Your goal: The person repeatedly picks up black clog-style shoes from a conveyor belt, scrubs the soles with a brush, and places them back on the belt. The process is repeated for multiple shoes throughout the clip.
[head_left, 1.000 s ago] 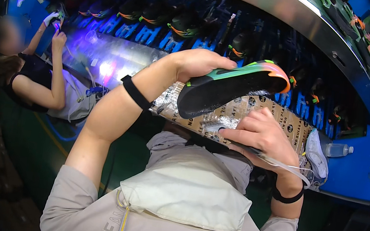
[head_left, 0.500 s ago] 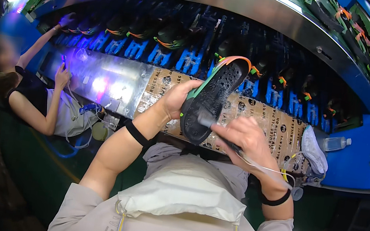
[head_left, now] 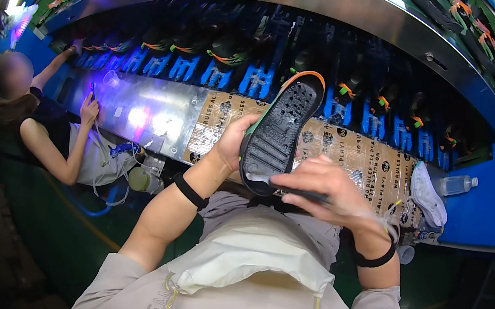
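My left hand (head_left: pixel 235 142) is closed on the left edge of a shoe sole (head_left: pixel 280 124), holding it tilted up over the bench, toe pointing away from me. Black and ribbed inside, with holes toward the toe, the sole has an orange and green rim. In my right hand (head_left: pixel 334 191) is a dark-handled brush (head_left: pixel 305 195). Its pale tip lies at the heel end of the sole, on the inner face, where a whitish wet-looking patch shows. A thin clear tube runs from the brush along my right wrist.
Cardboard covered with clear film (head_left: pixel 207 125) lines the bench ahead. Behind it stands a row of blue holders (head_left: pixel 258 81) with shoe parts. A white shoe (head_left: pixel 427 195) and a clear bottle (head_left: pixel 458 185) are at the right. A co-worker (head_left: pixel 51 136) sits at the left, one arm reaching into the row.
The brush has moved down toward the heel end of the sole. The sole has turned slightly more upright, facing me. The co-worker's head has lifted a little.
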Demonstrator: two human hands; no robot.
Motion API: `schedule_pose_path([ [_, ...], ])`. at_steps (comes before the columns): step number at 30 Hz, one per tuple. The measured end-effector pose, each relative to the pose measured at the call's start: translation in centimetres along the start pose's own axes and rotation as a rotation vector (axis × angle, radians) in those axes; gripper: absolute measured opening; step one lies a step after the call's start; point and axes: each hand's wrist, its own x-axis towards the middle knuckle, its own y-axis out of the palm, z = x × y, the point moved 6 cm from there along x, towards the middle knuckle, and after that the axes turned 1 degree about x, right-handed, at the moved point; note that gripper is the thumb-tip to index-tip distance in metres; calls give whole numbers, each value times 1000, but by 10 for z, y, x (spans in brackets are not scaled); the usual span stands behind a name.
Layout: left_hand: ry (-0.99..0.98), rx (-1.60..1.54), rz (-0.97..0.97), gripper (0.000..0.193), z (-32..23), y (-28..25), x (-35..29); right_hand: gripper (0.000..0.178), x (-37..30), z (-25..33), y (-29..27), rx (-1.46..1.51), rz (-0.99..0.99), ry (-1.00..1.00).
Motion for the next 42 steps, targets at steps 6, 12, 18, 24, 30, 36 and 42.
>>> schedule_pose_path([
  [6,16,-104,-60,69,3,-10,-1,32,-4,-27,-7,-474,-410,118],
  [12,36,18,-91,72,-5,-21,-3,31,-16,-17,4,250,-163,199],
  [18,324,-161,-270,76,-23,-38,-15,33,-58,-67,-16,131,-798,411],
  [24,408,-532,-435,79,28,-76,-64,32,-120,-138,5,-160,-930,493],
  [30,39,-80,-99,88,39,-25,-67,35,-144,-175,38,-156,-952,505],
  [36,108,328,210,81,-48,147,33,34,-150,-172,32,-172,-918,541],
  [42,453,247,-26,69,-78,247,116,32,-145,-170,32,-164,-965,482],
])
